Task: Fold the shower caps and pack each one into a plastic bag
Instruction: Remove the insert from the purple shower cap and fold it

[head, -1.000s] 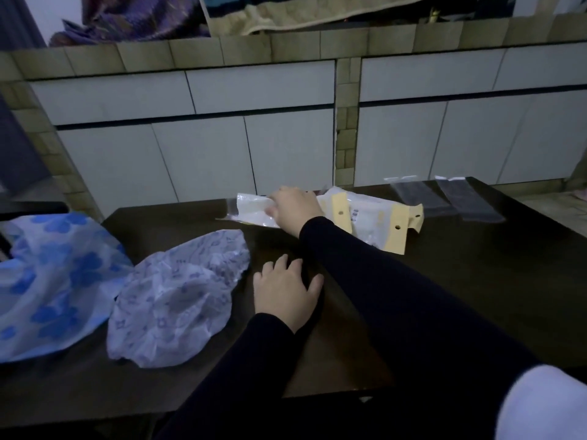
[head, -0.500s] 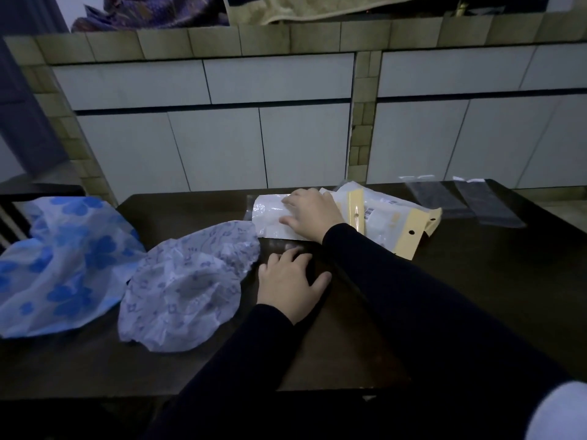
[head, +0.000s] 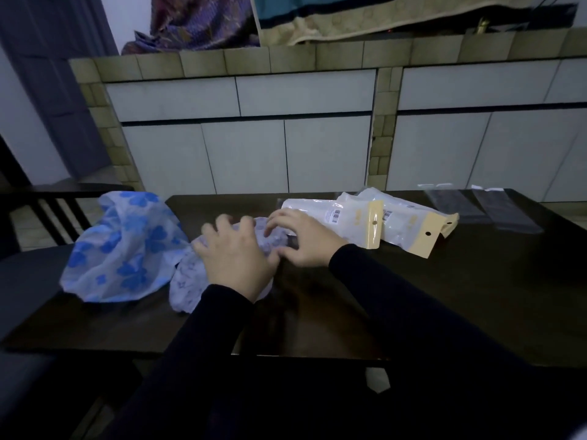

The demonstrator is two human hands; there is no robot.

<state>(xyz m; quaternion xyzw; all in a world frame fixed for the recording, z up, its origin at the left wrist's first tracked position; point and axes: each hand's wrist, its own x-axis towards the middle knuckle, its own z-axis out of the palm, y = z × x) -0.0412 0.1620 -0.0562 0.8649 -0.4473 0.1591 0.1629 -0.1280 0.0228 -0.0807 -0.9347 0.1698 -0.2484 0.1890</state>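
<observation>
A pale lilac printed shower cap [head: 190, 282] lies crumpled on the dark table [head: 428, 300]. My left hand [head: 236, 260] rests on top of it with fingers spread. My right hand [head: 305, 239] is just to its right, bent fingertips touching the cap's far edge; motion blur hides whether they pinch it. A larger shower cap with blue flowers [head: 127, 242] lies at the table's left end, touching the lilac one. Two packed bags with yellow header cards [head: 333, 214] [head: 408, 228] lie behind my right hand. Two empty clear plastic bags [head: 452, 204] [head: 505, 214] lie flat at the far right.
White tiled cabinets [head: 254, 154] stand close behind the table. A dark slatted chair [head: 47, 204] is at the left, beside the table's end. Bare tabletop stretches across the right and near side.
My right hand left the packed bag and came back to the lilac cap. My left hand moved from the bare table onto the cap. The camera shifted, so everything sits further right.
</observation>
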